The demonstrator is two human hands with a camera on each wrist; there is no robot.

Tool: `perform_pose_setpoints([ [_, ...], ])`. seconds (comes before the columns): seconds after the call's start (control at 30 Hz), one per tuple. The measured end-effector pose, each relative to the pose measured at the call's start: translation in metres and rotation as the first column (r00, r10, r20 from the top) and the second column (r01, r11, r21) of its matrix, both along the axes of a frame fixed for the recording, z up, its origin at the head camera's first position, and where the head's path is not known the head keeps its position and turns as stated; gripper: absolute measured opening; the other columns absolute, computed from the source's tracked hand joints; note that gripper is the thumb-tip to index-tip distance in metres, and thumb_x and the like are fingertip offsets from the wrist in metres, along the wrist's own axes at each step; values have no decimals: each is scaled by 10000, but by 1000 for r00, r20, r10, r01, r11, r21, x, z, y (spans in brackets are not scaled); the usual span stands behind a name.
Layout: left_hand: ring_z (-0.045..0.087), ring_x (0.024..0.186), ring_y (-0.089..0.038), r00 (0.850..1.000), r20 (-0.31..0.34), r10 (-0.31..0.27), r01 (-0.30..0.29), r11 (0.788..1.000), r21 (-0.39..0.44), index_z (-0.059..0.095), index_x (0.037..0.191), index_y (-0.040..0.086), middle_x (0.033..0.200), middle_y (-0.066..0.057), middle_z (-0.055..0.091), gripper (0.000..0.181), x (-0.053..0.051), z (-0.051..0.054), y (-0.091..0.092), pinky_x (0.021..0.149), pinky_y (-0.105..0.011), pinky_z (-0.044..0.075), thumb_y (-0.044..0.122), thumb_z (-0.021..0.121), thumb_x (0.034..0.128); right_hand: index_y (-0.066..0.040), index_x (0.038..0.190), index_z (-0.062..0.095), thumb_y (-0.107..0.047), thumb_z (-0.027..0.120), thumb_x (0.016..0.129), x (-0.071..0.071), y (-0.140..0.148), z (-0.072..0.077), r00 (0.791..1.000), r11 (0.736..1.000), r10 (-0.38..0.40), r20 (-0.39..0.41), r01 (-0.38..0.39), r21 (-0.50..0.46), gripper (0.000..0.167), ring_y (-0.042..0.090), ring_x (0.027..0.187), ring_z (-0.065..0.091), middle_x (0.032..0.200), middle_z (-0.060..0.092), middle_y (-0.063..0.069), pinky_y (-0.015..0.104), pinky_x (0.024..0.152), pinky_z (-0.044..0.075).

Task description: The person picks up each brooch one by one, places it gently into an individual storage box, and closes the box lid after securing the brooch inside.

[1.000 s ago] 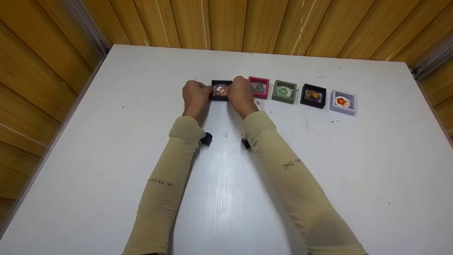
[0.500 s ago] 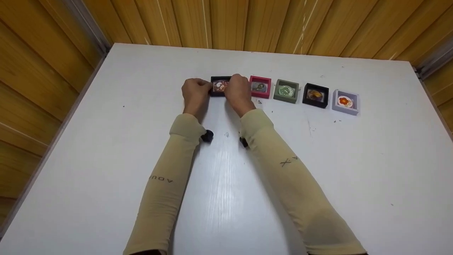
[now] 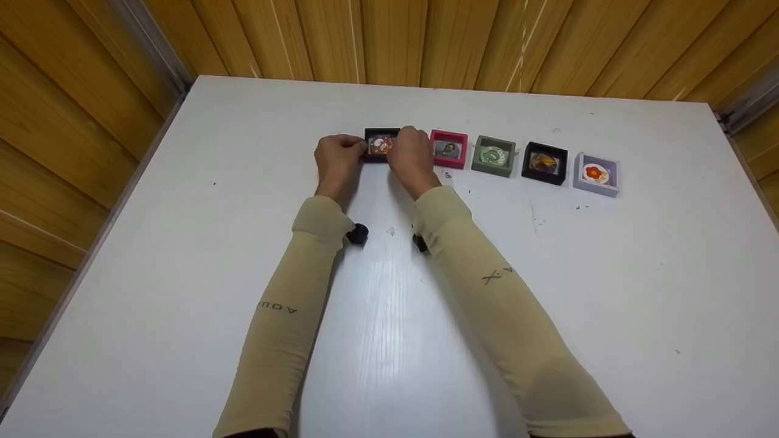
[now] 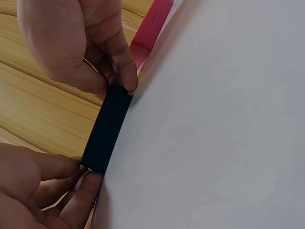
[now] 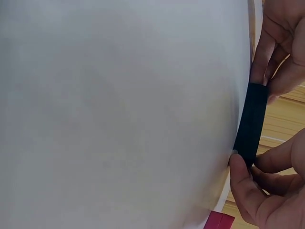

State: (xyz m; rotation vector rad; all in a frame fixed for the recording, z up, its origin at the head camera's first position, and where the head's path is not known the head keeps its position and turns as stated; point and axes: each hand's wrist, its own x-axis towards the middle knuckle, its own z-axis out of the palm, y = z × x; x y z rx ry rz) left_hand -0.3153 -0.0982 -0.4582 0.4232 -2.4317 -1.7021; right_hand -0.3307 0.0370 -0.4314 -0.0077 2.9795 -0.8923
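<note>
A small square black box [image 3: 380, 159] with an open top stands at the left end of a row on the white table. Inside it lies a round red-and-white patterned piece [image 3: 381, 145]. My left hand [image 3: 336, 161] holds the box's left end between thumb and fingers, while my right hand [image 3: 413, 157] grips the opposite end and hides part of it. Seen from the left wrist, the box's plain dark side [image 4: 107, 129] spans the gap between both hands. The right wrist view shows thumb and fingers [image 5: 242, 179] of my right hand against the box's lower corner.
To the right along the row stand a red box [image 3: 449, 164], a green box [image 3: 493, 169], another black box [image 3: 543, 177] and a pale lilac box [image 3: 596, 187], each with a picture piece inside. Wood-patterned panels [image 3: 450, 42] rise behind the table [image 3: 274, 109].
Both hands keep hold of the black box, which has shifted slightly away from me, into closer line with the row. The head view has also moved a little. The other boxes stay put.
</note>
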Motion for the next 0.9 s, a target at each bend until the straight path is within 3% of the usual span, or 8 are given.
perform_pose_setpoints([
  [0.17, 660, 1058, -192, 1000, 21, 5, -6, 1000, 25, 805, 1103, 9, 1103, -104, 745, 152, -1, 1, 0, 897, -267, 529, 97, 721, 1012, 76, 1198, 705, -20, 595, 1013, 0, 3, -1, 1000, 998, -19, 16, 20, -64, 236, 226, 969, 624, 1147, 726, 180, 358, 889, 536],
  [0.37, 656, 1050, -196, 999, 36, -5, 2, 998, 60, 789, 1127, 2, 1121, -111, 728, 191, -2, -1, -4, 868, -262, 540, 130, 691, 1023, 51, 1081, 715, -50, 589, 1009, 3, 6, -3, 996, 976, -55, 72, 68, -206, 177, 209, 843, 570, 1004, 688, 135, 283, 688, 445],
  [0.5, 643, 1071, -197, 999, 41, -6, 4, 999, 54, 778, 1130, -8, 1136, -113, 720, 228, -2, -3, -8, 894, -270, 528, 164, 667, 1031, 20, 977, 705, -73, 592, 995, 8, 8, -5, 995, 967, -51, 81, 70, -244, 147, 204, 771, 569, 892, 645, 110, 275, 623, 428],
  [0.63, 639, 1073, -208, 999, 48, -6, 4, 1000, 28, 774, 1132, -23, 1143, -126, 722, 246, -2, -2, -11, 898, -284, 524, 166, 656, 1027, 4, 985, 689, -89, 598, 1000, 15, 8, -6, 995, 963, -22, 102, 49, -263, 131, 182, 720, 572, 852, 629, 88, 267, 590, 437],
  [0.77, 649, 1091, -246, 998, 61, -26, 28, 999, -38, 712, 1243, -62, 1200, -174, 714, 349, -3, 2, -12, 905, -312, 537, 190, 642, 1012, 31, 1089, 684, -121, 607, 1013, 23, 8, -4, 994, 969, 23, 107, 4, -245, 187, 206, 776, 594, 940, 656, 121, 293, 634, 470],
  [0.9, 622, 1234, -291, 996, 74, -39, 50, 988, -147, 536, 1450, -76, 1360, -221, 644, 562, -2, 10, -19, 999, -364, 523, 261, 637, 1011, 83, 1229, 668, -146, 603, 1022, 29, 11, 0, 995, 975, 82, 64, -67, -211, 316, 275, 1004, 650, 1165, 700, 197, 361, 847, 546],
])
